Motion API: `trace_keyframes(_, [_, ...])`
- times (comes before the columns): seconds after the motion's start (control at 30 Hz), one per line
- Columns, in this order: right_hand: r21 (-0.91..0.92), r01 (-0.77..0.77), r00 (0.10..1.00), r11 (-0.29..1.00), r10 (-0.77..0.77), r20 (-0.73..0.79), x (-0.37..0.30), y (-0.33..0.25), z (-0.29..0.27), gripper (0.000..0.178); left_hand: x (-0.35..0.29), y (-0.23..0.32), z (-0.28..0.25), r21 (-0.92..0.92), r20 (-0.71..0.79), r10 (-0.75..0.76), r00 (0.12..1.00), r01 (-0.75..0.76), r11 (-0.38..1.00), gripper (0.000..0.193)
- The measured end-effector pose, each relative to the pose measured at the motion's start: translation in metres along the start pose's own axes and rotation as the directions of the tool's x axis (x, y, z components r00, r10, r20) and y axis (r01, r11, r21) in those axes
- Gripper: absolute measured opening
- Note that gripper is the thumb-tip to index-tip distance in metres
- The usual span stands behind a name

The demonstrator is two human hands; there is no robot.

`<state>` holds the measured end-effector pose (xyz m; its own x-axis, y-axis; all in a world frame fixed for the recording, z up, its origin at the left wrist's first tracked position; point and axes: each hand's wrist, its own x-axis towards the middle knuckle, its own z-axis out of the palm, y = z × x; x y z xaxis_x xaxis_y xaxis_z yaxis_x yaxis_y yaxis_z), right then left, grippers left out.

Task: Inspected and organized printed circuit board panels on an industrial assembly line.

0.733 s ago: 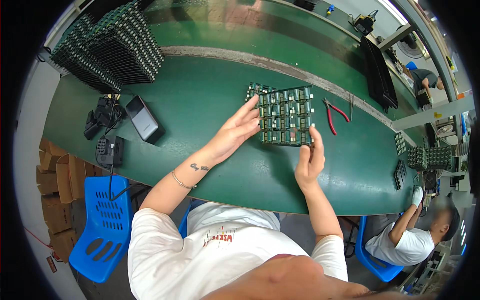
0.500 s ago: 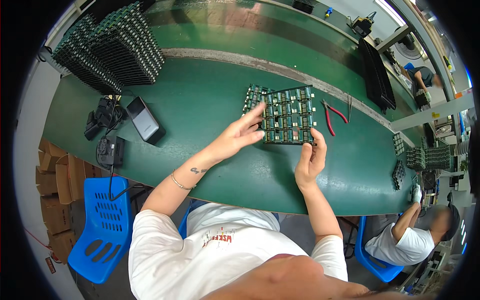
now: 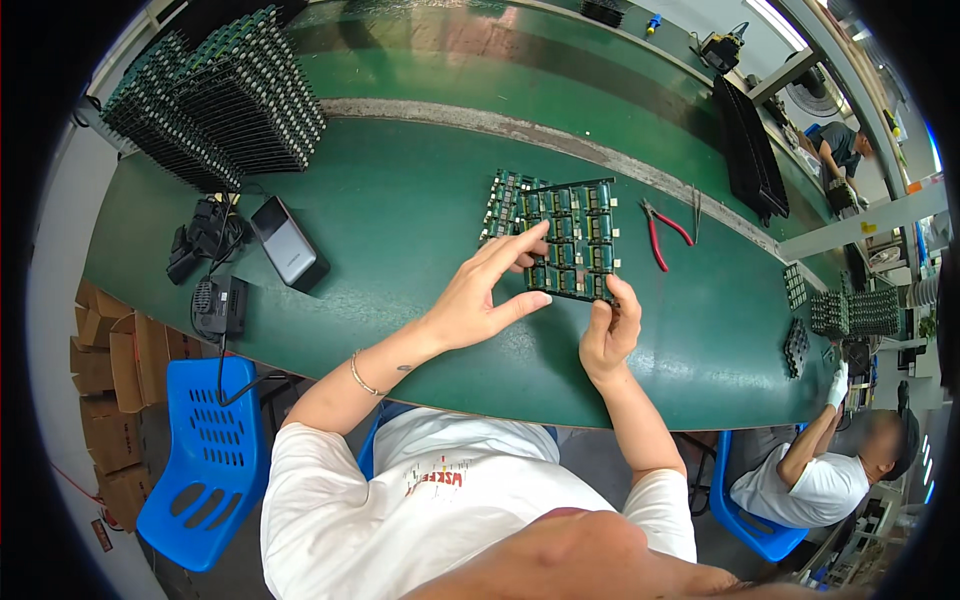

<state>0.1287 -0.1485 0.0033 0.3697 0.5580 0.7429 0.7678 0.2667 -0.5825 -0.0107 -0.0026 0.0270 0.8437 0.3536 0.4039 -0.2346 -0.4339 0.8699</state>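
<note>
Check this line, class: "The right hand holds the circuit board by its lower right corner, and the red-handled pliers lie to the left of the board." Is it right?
Not quite: the head view shows the red-handled pliers to the right of the circuit board. The right hand does hold its lower right corner.

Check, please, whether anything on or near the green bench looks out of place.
One thing: a black cable hangs off the bench and loops across the blue chair, which looks untidy. I see no spill.
</note>
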Motion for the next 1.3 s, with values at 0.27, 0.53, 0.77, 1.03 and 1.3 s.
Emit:
trace_keyframes(0.27, [0.019,0.134,0.991,0.991,-0.134,0.003,0.0,0.003,0.0,0.035,0.0,0.006,0.0,-0.328,-0.018,-0.121,0.993,0.108,0.938,0.081])
trace_keyframes(0.53, [0.048,0.251,0.964,0.967,-0.254,0.084,0.01,-0.004,0.004,0.036,-0.003,-0.007,0.006,-0.525,0.006,-0.107,0.994,0.094,0.846,0.078])
trace_keyframes(0.77, [-0.072,0.247,0.962,0.966,-0.235,0.141,0.027,-0.019,0.002,0.036,-0.007,-0.014,0.003,-0.927,0.088,-0.167,0.982,0.142,0.347,0.073])
trace_keyframes(1.03, [0.187,-0.197,0.98,0.962,0.194,0.034,0.028,-0.016,0.001,0.024,-0.002,-0.01,-0.002,-0.994,0.101,-0.147,0.984,0.106,0.028,0.081])
trace_keyframes(1.3, [0.276,-0.362,0.92,0.89,0.294,0.257,0.024,-0.01,-0.005,0.01,-0.001,-0.011,-0.001,-0.993,0.118,-0.168,0.979,0.116,-0.027,0.075])
